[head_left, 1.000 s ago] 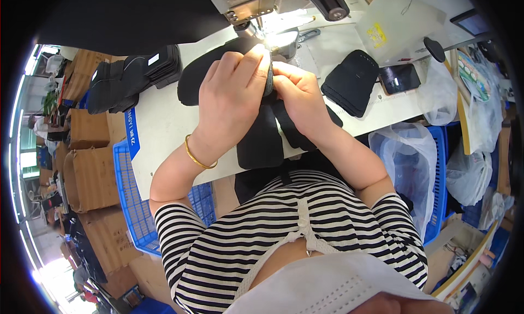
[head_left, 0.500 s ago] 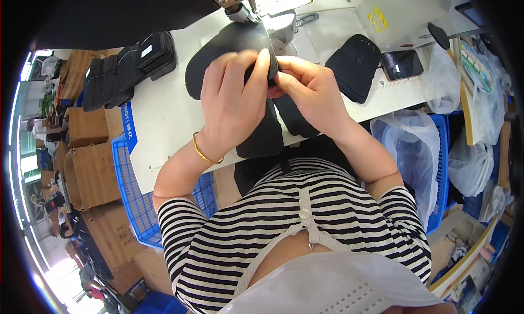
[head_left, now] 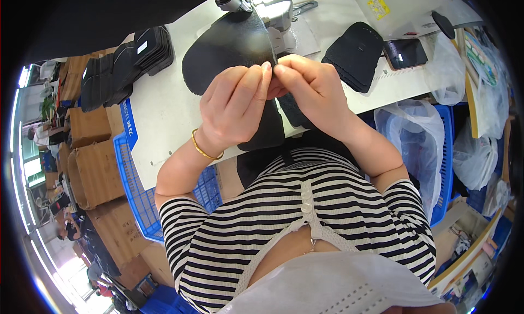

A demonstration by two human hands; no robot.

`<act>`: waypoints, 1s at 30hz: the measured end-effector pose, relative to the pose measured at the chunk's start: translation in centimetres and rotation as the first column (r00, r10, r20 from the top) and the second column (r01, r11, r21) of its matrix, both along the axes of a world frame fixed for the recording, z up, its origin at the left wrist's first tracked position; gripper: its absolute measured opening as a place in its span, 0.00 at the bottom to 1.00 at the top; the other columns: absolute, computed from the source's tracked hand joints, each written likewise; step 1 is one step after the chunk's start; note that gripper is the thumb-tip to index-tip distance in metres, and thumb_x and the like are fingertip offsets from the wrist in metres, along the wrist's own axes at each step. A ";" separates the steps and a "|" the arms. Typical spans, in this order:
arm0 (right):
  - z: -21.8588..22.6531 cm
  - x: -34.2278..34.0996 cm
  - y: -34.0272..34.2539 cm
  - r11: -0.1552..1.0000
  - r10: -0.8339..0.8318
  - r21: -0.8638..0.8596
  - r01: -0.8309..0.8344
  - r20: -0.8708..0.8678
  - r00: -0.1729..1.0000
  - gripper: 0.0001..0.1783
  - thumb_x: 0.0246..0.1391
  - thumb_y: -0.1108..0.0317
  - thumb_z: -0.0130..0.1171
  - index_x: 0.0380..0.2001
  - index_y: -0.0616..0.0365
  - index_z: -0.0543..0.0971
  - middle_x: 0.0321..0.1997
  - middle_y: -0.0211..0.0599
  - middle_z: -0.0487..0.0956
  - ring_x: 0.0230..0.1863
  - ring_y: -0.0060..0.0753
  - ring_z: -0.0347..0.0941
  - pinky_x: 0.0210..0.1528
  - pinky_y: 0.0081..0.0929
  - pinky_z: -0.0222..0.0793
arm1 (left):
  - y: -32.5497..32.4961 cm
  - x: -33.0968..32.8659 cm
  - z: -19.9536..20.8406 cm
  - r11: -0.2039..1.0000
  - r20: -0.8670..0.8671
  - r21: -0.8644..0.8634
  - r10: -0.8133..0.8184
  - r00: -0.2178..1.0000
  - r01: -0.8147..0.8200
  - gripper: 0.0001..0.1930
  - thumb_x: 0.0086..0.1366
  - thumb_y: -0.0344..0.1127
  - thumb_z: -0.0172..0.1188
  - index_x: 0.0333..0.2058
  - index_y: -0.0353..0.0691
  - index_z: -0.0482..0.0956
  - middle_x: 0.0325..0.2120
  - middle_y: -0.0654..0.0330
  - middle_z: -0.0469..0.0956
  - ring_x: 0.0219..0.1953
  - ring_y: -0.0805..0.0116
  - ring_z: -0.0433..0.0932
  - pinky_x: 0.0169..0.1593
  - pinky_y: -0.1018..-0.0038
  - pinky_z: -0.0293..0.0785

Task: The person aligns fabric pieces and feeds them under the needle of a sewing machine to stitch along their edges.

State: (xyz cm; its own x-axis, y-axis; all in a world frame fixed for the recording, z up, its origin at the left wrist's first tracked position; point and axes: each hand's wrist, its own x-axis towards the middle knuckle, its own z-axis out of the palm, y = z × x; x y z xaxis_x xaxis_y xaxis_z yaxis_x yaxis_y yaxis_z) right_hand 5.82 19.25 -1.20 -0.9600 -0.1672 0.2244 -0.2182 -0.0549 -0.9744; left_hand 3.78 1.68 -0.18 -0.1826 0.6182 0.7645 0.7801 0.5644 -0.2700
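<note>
A curved black fabric piece lies with its far end under the presser foot of the sewing machine. At its near right edge, my left hand has its fingers closed on the fabric, thumb and forefinger pinching. My right hand pinches the same edge just beside it, the two sets of fingertips almost touching. Between and below my hands, another dark piece hangs at the table's front edge; my wrists partly cover it. What lies between the fingertips is mostly hidden.
Stacked black pieces lie at the table's left, and a second black stack to the right beside a phone. Blue baskets stand below on both sides, the right one lined with a clear plastic bag. Cardboard boxes are piled at left.
My left hand's fingers have drawn back from over the fabric to its near edge, baring more of its surface. Both hands still pinch that edge.
</note>
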 end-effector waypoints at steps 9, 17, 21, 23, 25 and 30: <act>0.4 0.0 -0.1 0.998 -0.054 0.031 0.054 0.003 0.999 0.11 0.59 0.68 0.53 0.27 0.65 0.78 0.21 0.36 0.82 0.22 0.21 0.78 0.25 0.18 0.72 | 0.1 -0.3 0.1 1.000 -0.040 0.019 0.021 0.999 -0.020 0.15 0.48 0.27 0.64 0.38 0.37 0.84 0.41 0.59 0.77 0.42 0.65 0.76 0.44 0.70 0.75; 0.5 -0.9 -0.3 0.999 -0.025 -0.036 0.026 0.015 1.000 0.11 0.58 0.68 0.51 0.26 0.64 0.77 0.19 0.34 0.81 0.20 0.17 0.76 0.24 0.16 0.70 | -0.7 -2.2 -0.2 0.997 -0.088 0.064 -0.035 0.995 0.041 0.19 0.41 0.26 0.64 0.37 0.34 0.86 0.35 0.59 0.80 0.36 0.63 0.79 0.37 0.71 0.79; 0.7 -1.8 -0.4 0.999 -0.031 -0.015 0.031 -0.001 1.000 0.12 0.58 0.68 0.51 0.26 0.64 0.78 0.19 0.34 0.82 0.20 0.17 0.75 0.25 0.16 0.70 | -0.5 -3.0 -0.1 0.995 -0.100 0.080 -0.046 0.994 0.054 0.19 0.39 0.26 0.63 0.36 0.34 0.85 0.34 0.58 0.80 0.36 0.63 0.79 0.38 0.70 0.79; 0.8 -2.3 -0.5 0.997 -0.031 -0.066 0.032 0.019 0.999 0.13 0.58 0.67 0.51 0.26 0.64 0.79 0.19 0.34 0.82 0.19 0.17 0.74 0.25 0.17 0.70 | -0.6 -3.6 -0.1 0.995 -0.108 0.076 -0.048 0.993 0.057 0.19 0.39 0.26 0.63 0.35 0.34 0.85 0.34 0.58 0.80 0.36 0.63 0.79 0.38 0.70 0.79; 0.8 -2.8 -0.6 0.996 -0.024 -0.082 0.025 0.012 1.000 0.13 0.58 0.67 0.51 0.26 0.64 0.79 0.19 0.35 0.81 0.19 0.17 0.74 0.24 0.17 0.70 | -0.7 -4.2 -0.1 0.996 -0.124 0.068 -0.046 0.991 0.055 0.19 0.38 0.26 0.63 0.34 0.34 0.85 0.34 0.59 0.81 0.37 0.62 0.80 0.38 0.71 0.79; 0.7 -4.1 -1.0 0.997 -0.013 -0.081 0.011 -0.024 1.000 0.13 0.58 0.67 0.51 0.27 0.65 0.80 0.18 0.35 0.81 0.19 0.17 0.73 0.24 0.17 0.69 | -1.2 -6.0 -0.2 0.993 -0.177 0.079 -0.072 0.982 0.087 0.17 0.39 0.27 0.63 0.33 0.34 0.84 0.34 0.59 0.81 0.37 0.62 0.80 0.37 0.71 0.80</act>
State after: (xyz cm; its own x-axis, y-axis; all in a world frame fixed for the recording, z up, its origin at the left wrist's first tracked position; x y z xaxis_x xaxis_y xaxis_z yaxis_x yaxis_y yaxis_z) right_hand 1.70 18.27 -0.49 -0.9559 -0.1366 0.2599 -0.2427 -0.1304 -0.9613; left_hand -2.24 0.50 -0.39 0.0045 0.5559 0.8312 0.7690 0.5294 -0.3583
